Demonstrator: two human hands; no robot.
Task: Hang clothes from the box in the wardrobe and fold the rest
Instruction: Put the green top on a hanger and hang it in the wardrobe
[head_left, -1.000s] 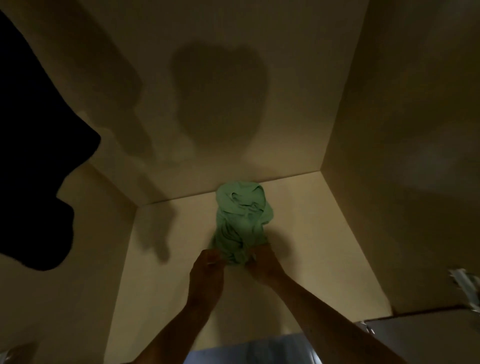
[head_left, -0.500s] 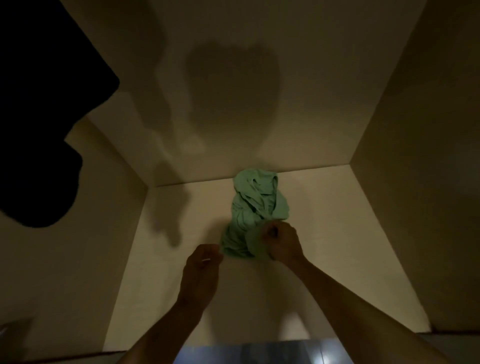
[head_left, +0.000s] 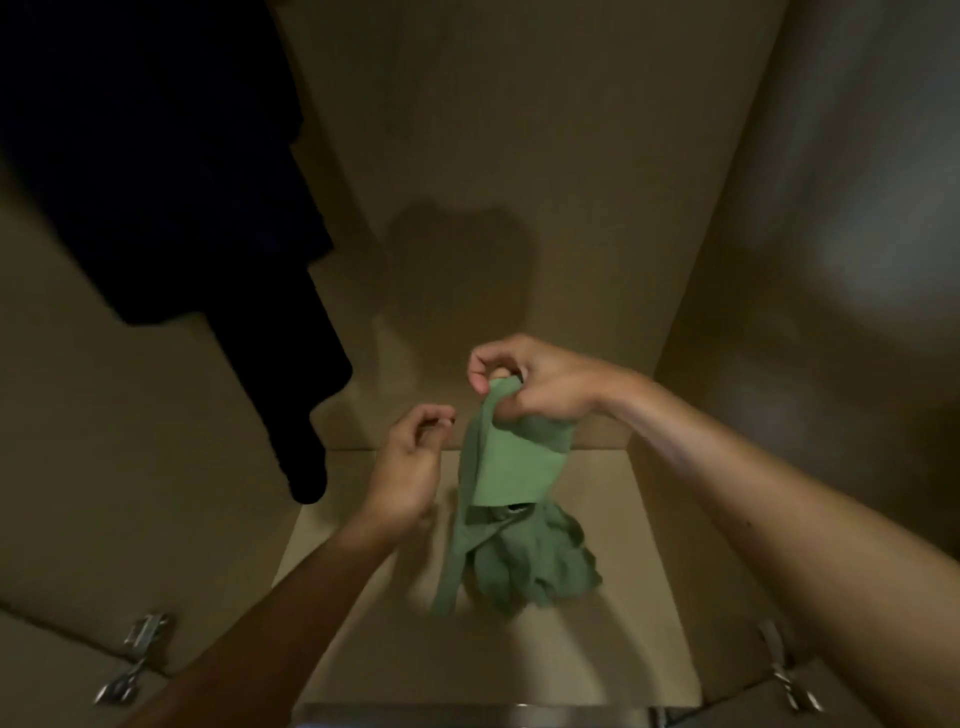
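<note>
I look down into a beige wardrobe (head_left: 519, 156). A green garment (head_left: 511, 478) hangs from my right hand (head_left: 540, 384), which pinches its top edge well above the wardrobe floor (head_left: 363, 597). The crumpled lower part of the garment dangles near the floor. My left hand (head_left: 410, 457) hovers just left of the cloth with its fingers curled and apart, holding nothing.
A dark garment (head_left: 171, 197) hangs at the upper left inside the wardrobe, reaching down close to my left hand. Metal door hinges sit at the lower left (head_left: 135, 654) and lower right (head_left: 784, 670). The side walls stand close on both sides.
My right hand has lifted the green garment off the wardrobe floor, stretching it out. My left hand has let go and risen beside it. The view has tilted.
</note>
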